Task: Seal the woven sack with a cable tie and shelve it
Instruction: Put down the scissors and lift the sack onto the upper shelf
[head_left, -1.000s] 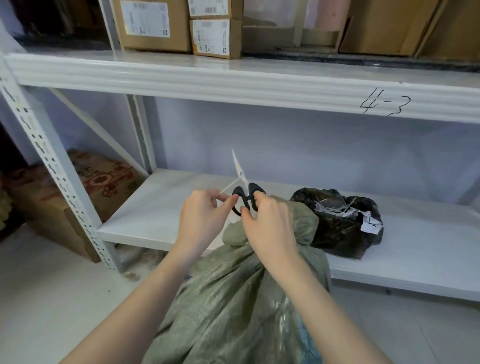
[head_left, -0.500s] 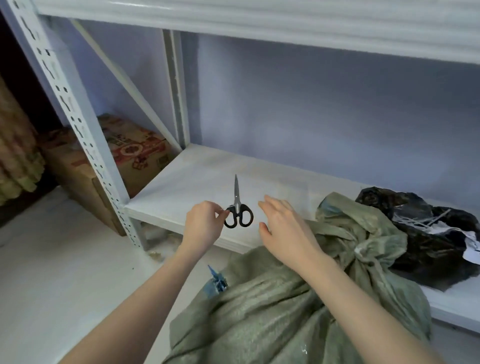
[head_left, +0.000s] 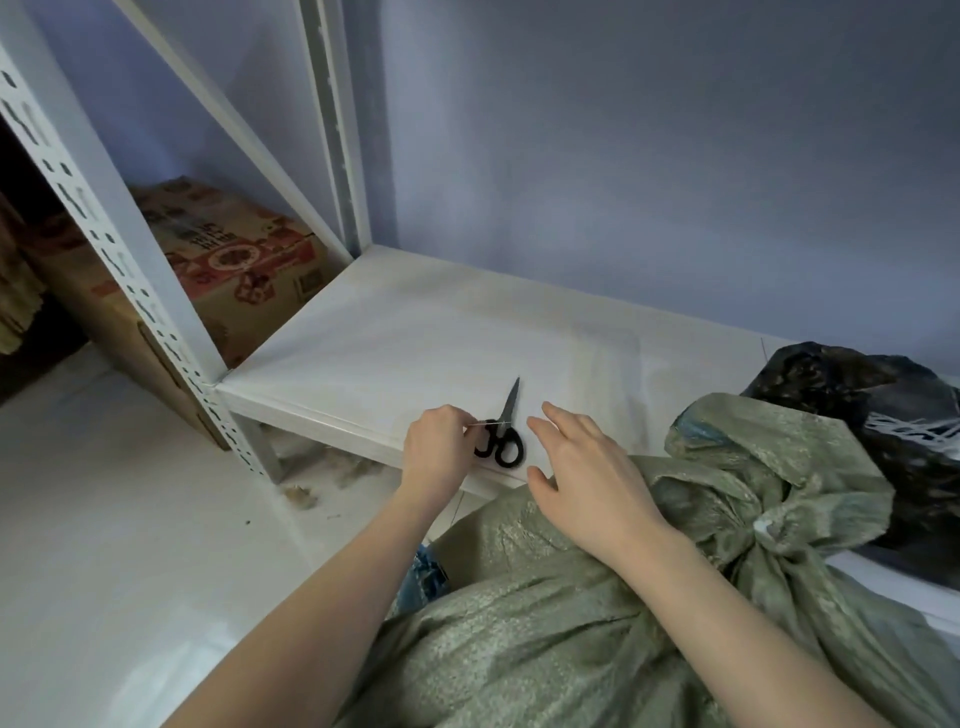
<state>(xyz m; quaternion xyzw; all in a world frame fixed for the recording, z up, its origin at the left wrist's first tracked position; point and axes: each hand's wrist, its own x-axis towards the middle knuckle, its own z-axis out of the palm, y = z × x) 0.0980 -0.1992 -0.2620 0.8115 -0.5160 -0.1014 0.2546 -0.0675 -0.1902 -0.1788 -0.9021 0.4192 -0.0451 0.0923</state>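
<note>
— Where the shelf fills the middle, what leans on its front edge?
— The sack, at five o'clock, its neck cinched by a white tie. A black bag lies behind it at three o'clock, a box at ten.
— And the hands?
— The right hand hovers over the sack, grip released, fingers spread. The left hand pinches a thin white strip across the scissors, which lie flat on the shelf between both hands.

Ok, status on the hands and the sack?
Left hand pinches thin white strip; right hand open. Sack neck tied, not shelved. Scissors and black bag occupy the shelf.
</note>
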